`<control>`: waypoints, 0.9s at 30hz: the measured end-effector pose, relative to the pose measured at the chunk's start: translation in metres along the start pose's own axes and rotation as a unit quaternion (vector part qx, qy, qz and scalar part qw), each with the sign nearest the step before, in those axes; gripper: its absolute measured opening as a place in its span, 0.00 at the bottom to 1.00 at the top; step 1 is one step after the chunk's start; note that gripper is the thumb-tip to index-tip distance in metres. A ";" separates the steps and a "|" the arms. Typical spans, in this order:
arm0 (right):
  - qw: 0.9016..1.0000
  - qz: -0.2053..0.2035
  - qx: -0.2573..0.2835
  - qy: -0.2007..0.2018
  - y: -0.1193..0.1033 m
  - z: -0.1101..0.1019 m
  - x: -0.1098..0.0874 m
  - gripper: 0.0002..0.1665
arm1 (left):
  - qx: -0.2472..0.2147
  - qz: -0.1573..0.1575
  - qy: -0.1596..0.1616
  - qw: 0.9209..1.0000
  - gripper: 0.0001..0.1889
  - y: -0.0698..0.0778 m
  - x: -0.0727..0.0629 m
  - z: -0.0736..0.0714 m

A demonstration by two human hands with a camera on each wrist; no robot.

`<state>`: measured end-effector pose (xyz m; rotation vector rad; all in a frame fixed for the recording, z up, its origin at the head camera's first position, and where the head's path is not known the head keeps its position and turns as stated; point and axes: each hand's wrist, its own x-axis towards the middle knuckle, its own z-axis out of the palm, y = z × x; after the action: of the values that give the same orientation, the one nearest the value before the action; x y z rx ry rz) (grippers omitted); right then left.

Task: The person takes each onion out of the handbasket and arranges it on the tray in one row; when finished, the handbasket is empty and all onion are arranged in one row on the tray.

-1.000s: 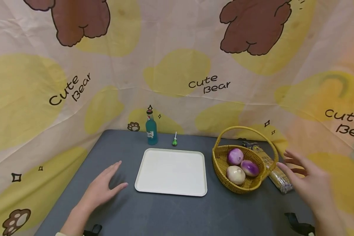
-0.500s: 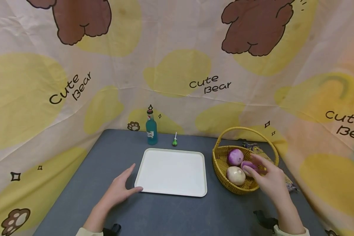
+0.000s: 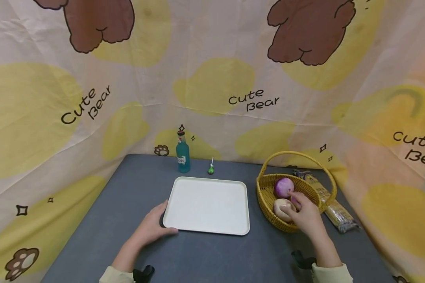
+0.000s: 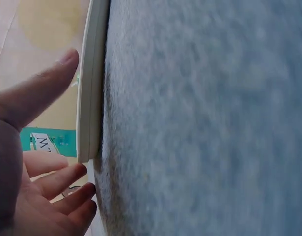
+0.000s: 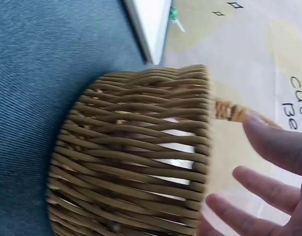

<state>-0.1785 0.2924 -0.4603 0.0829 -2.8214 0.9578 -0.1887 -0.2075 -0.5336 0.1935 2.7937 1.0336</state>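
Observation:
My left hand (image 3: 151, 227) is at the near left corner of a white rectangular tray (image 3: 207, 206), thumb along the front edge and fingers beside the left edge. The left wrist view shows the tray's rim (image 4: 92, 83) between thumb and fingers. My right hand (image 3: 308, 216) reaches over the near side of a yellow wicker basket (image 3: 267, 206), its thumb and fingers spread above a whitish onion (image 3: 281, 207). A purple onion (image 3: 284, 187) lies behind that one. Another purple onion (image 3: 296, 203) is mostly hidden by the fingers. In the right wrist view, woven basket wall (image 5: 136, 147) hides the onions largely.
A blue bottle (image 3: 183, 155) and a small green thing with a white stick (image 3: 211, 169) stand behind the tray. The basket's tall handle (image 3: 299, 153) arches over it. A clear yellowish packet (image 3: 336, 212) lies right of the basket. A printed curtain borders the grey table (image 3: 212, 259).
My right hand has come left from beside the packet to over the onions in the basket. My left hand has moved right to the tray's corner. The tray and basket stay put.

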 end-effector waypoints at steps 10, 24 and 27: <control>0.997 0.016 -0.050 -0.051 0.009 0.017 0.004 0.38 | -0.004 0.003 0.001 1.000 0.57 -0.001 -0.001 0.007; 0.997 0.009 -0.062 -0.046 0.004 0.024 0.009 0.37 | -0.013 -0.009 -0.002 1.000 0.58 0.001 0.001 0.007; 0.998 0.014 -0.048 -0.028 -0.002 0.021 0.009 0.39 | -0.010 -0.014 -0.002 1.000 0.58 0.002 0.000 0.006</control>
<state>-0.1899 0.2778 -0.4736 0.0610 -2.9232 0.8354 -0.1873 -0.2023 -0.5369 0.1547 2.7734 1.0535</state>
